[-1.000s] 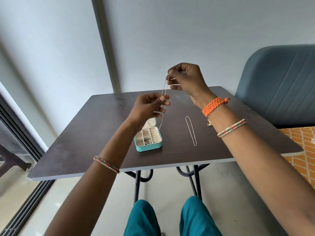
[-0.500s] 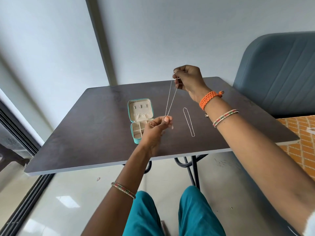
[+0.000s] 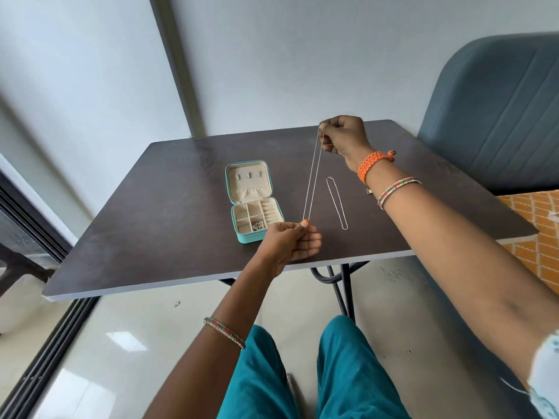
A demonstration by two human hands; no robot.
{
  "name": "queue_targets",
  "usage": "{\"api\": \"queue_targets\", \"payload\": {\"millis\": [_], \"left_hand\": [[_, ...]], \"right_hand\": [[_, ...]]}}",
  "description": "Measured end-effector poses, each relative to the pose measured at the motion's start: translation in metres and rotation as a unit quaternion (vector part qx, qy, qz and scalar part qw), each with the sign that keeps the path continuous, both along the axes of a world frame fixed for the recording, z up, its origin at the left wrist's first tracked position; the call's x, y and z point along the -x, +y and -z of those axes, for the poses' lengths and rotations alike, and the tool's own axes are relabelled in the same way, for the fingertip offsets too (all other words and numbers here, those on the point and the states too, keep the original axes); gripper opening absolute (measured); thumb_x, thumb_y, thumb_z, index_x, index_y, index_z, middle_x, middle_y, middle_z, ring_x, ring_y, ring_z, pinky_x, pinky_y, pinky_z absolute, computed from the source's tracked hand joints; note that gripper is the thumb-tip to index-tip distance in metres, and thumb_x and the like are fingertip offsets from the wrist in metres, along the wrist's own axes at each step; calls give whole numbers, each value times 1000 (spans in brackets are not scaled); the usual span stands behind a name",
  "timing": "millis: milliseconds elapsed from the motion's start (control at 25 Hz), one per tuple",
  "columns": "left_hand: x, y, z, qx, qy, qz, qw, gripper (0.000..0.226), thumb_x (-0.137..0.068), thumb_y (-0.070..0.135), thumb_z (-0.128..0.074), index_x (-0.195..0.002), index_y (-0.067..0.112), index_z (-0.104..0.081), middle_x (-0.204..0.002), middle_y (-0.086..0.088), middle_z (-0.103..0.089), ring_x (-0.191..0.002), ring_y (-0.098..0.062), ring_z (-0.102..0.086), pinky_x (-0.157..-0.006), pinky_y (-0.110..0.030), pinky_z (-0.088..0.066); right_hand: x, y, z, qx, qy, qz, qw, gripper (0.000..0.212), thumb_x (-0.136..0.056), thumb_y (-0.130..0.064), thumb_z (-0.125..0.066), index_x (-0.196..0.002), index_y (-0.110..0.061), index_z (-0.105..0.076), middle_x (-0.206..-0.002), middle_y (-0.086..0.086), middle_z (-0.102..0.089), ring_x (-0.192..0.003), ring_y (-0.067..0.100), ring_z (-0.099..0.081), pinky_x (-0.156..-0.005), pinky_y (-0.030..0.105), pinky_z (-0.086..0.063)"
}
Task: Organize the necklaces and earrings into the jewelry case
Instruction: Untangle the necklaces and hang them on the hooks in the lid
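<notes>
Dark wood-look table [image 3: 157, 207] carries everything; blue-grey chair [image 3: 499, 116] off to the right. Teal jewelry case [image 3: 257, 234] lies open just left of the left hand's fingers, lid flat behind, w/ small pale compartments and something silvery in the near one.

Right hand [image 3: 343, 137] is raised over the far part of the table, fingers curled, pinching the top of the held necklace [image 3: 311, 176]. Left hand [image 3: 290, 240] is lower and nearer the body, thumb and forefinger pinching the bottom of the loop, other fingers loosely curled under. Chain runs taut-ish btwn the two pinches as a thin doubled line, long axis slanting from upper right down to lower left.

Second necklace [image 3: 337, 204] lies flat as a narrow loop just right of the held chain, below the right hand's fingers. A small pendant-like bit [image 3: 369, 191] sits by the right wrist; can't tell what it is.

Key relation: case lies left of the lower pinch, so the left hand is the closer one. Prob. next: lower the chain's bottom end leftward into a compartment, right hand feeding slack.
</notes>
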State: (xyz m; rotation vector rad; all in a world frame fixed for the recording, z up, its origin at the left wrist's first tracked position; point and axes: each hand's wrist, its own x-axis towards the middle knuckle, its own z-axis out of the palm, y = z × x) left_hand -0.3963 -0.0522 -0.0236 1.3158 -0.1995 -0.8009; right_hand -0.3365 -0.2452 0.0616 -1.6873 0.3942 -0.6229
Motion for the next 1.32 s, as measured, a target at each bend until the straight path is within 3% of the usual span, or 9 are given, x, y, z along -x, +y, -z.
{"api": "queue_targets", "payload": {"millis": [120,200,360,480,600,680,840,1040,1320], "left_hand": [[3,-6,-4,-100,-22,13,995,32,-99,21,-49,-76,3,-63,-49,0,-63,-42,-8,-59,-50,-22,-56],[3,-13,-5,-157,-35,1,987,33,-98,21,-50,-73,4,-62,-42,3,-58,-35,-4,-52,-43,-19,-51],[-2,-25,-4,-209,-38,-1,977,31,-97,21,-51,-72,6,-64,-40,5,-50,-29,-2,-36,-36,-12,-38],[-6,-31,0,-220,-40,11,975,31,-96,20,-51,-73,6,-66,-37,6,-47,-29,-3,-31,-35,-10,-31],[-13,-33,5,-244,-60,19,968,34,-97,19,-49,-71,5,-66,-35,7,-47,-27,-4,-32,-34,-11,-32],[-16,-34,7,-257,-64,27,964,35,-96,19,-48,-69,5,-65,-35,6,-47,-27,-5,-33,-34,-11,-33],[-19,-36,7,-279,-64,49,957,36,-97,22,-48,-69,6,-65,-33,7,-44,-26,-4,-28,-33,-9,-22],[-32,-37,-1,-361,-57,123,923,37,-94,26,-49,-65,10,-65,-34,7,-44,-25,-5,-21,-33,-8,-13],[-36,-38,-4,-396,-34,147,906,39,-94,29,-51,-62,11,-64,-35,7,-35,-26,-5,-22,-32,-9,-16]], "right_hand": [[-14,-7,22,77,52,24,995,17,-85,-12,-63,-69,-17,-62,-67,-3,-59,-61,7,-52,-57,22,-44],[-23,-11,35,124,82,27,988,7,-84,-14,-67,-78,-11,-70,-73,-3,-62,-72,9,-57,-68,22,-45],[-38,-19,59,173,133,27,976,14,-81,-19,-71,-90,-9,-74,-84,4,-67,-85,13,-60,-83,24,-50],[-50,-26,81,189,198,44,961,4,-75,-29,-75,-72,-26,-74,-83,-2,-70,-99,20,-61,-97,40,-47],[-58,-28,96,237,256,45,936,17,-73,-39,-74,-58,-34,-67,-96,-7,-71,-119,29,-46,-106,49,-30],[-58,-27,98,255,272,44,927,5,-76,-38,-73,-73,-34,-72,-108,-6,-67,-122,30,-37,-105,45,-25],[-64,-32,102,269,285,19,920,10,-76,-37,-73,-85,-34,-75,-119,-4,-62,-124,31,-33,-104,47,-19],[-68,-40,102,269,282,-3,921,10,-73,-38,-76,-81,-32,-75,-114,-6,-65,-124,31,-32,-107,50,-17],[-68,-41,99,273,295,-14,916,9,-70,-40,-78,-72,-33,-72,-108,-8,-66,-121,30,-34,-103,44,-31]]}}
